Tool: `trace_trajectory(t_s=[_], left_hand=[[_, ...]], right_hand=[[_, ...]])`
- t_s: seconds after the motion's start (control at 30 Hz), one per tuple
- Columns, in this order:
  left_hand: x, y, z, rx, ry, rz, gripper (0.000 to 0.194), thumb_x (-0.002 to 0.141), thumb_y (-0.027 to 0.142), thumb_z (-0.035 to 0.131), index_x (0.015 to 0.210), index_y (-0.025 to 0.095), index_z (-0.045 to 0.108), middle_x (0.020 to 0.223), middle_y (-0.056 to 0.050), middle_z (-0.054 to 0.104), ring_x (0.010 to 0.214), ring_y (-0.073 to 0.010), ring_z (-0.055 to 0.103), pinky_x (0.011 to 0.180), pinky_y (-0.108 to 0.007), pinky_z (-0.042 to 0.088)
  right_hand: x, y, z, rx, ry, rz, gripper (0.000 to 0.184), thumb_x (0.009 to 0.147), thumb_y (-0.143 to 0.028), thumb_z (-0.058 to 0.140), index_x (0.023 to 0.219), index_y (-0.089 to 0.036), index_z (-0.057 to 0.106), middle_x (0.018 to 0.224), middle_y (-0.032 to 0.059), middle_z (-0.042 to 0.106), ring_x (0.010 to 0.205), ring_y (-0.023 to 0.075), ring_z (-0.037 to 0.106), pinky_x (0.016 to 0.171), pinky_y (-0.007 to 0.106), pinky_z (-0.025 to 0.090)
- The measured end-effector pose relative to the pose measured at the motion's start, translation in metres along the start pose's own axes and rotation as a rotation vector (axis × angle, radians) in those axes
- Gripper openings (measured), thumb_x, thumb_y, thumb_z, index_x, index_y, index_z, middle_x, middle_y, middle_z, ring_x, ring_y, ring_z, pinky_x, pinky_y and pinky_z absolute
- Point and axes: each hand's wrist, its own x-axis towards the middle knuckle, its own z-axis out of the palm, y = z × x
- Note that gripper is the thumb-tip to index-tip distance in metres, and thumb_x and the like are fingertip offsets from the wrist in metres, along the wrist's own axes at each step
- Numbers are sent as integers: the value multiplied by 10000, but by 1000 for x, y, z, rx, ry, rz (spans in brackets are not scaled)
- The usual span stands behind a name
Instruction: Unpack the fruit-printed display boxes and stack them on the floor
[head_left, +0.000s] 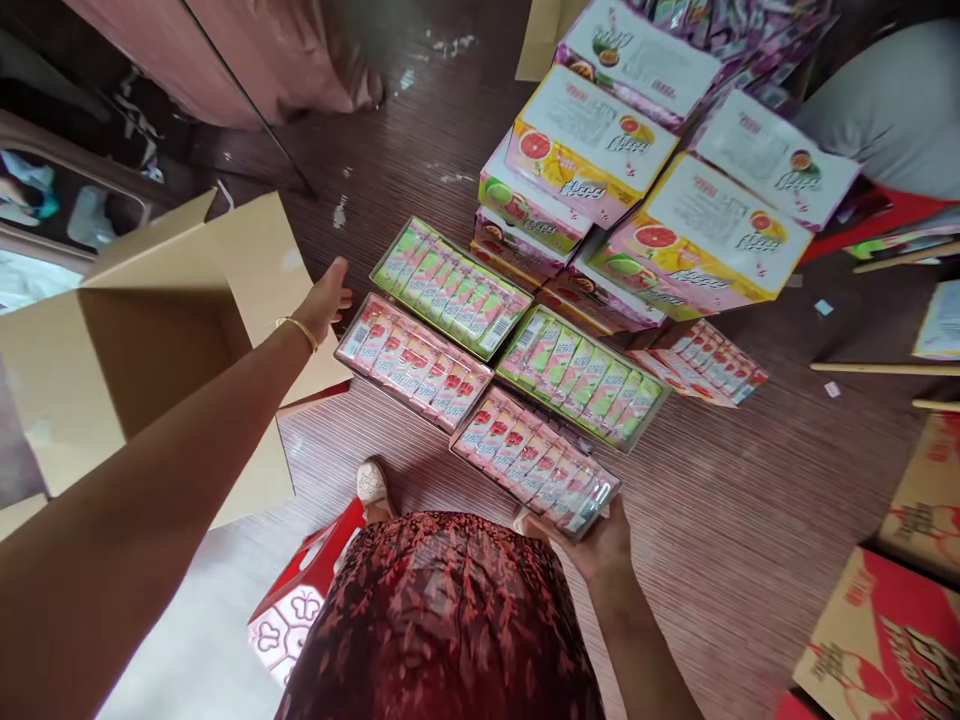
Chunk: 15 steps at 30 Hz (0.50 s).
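Note:
My left hand [328, 297] reaches forward with fingers apart, holding nothing, just left of a shrink-wrapped pack of red drink cartons [412, 361] on the floor. A gold bangle sits on that wrist. My right hand [600, 545] grips the near end of another red carton pack [534, 457]. Two green carton packs [452, 286] [583, 376] lie beyond them. All of these packs lie side by side on the dark wooden floor [750, 500].
An open brown cardboard box [135, 340] stands at left. Stacked printed fruit-drink cartons [645, 190] rise at the back right, with a further red pack [709, 362] beside them. A red gift box [300, 600] lies by my feet. Red printed cartons [892, 620] sit at right.

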Motion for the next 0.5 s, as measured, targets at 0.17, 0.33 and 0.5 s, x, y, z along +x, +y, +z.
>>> trace_trajectory(t_s=[0.17,0.33,0.5], left_hand=[[15,45,39,121,-236,334,660,862,405,686,1440,171,469,1370,-60,597,1162,-194,548,1053,-369,408],[26,43,54,102,-356,406,670,813,165,718,1426,109,452,1240,-40,680,1132,-149,563,1063,-308,421],[7,50,51,312,-204,468,620,861,153,663,1422,96,406,1320,-50,616,1166,-159,507,1141,-392,358]], right_hand=[[-2,-1,17,103,-7,-57,444,897,-582,427,1098,-258,654,1015,61,722,969,266,683,880,550,527],[-9,-7,33,180,-90,-32,316,881,-485,526,1030,-224,626,924,36,713,958,230,673,867,463,551],[-9,-5,23,24,-40,-10,342,876,-470,503,1089,-218,594,972,53,688,1049,257,636,913,534,519]])
